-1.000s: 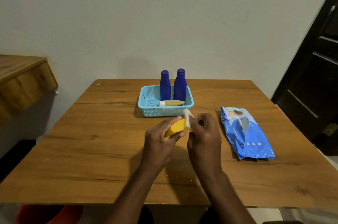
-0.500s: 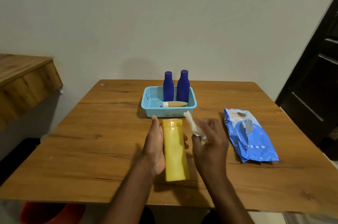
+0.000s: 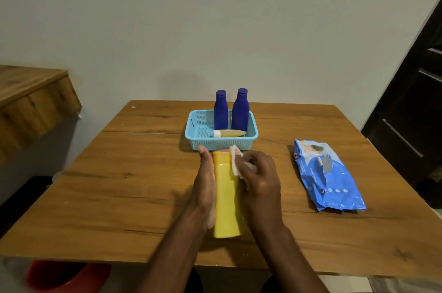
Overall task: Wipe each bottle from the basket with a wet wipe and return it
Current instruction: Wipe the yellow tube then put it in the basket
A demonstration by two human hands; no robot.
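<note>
A tall yellow bottle (image 3: 226, 199) lies lengthwise over the table, cap end toward the basket. My left hand (image 3: 204, 187) holds it along its left side, fingers running beneath it. My right hand (image 3: 259, 178) pinches a white wet wipe (image 3: 236, 161) and presses it on the bottle's upper right side near the cap. Behind them stands the light blue basket (image 3: 198, 139). Two dark blue bottles (image 3: 220, 111) (image 3: 240, 111) stand upright in it, and a small tan tube with a white cap (image 3: 229, 133) lies on its side in front of them.
A blue pack of wet wipes (image 3: 327, 173) lies on the wooden table (image 3: 119, 173) to the right of my hands. A wooden ledge (image 3: 31, 96) juts out at the left, a dark door (image 3: 411, 113) stands at the right, and something red (image 3: 62, 276) sits below the table's near edge.
The yellow bottle went from being held end-on to lying lengthwise in my left hand. My right hand moved left and brought the wipe onto the bottle near its cap.
</note>
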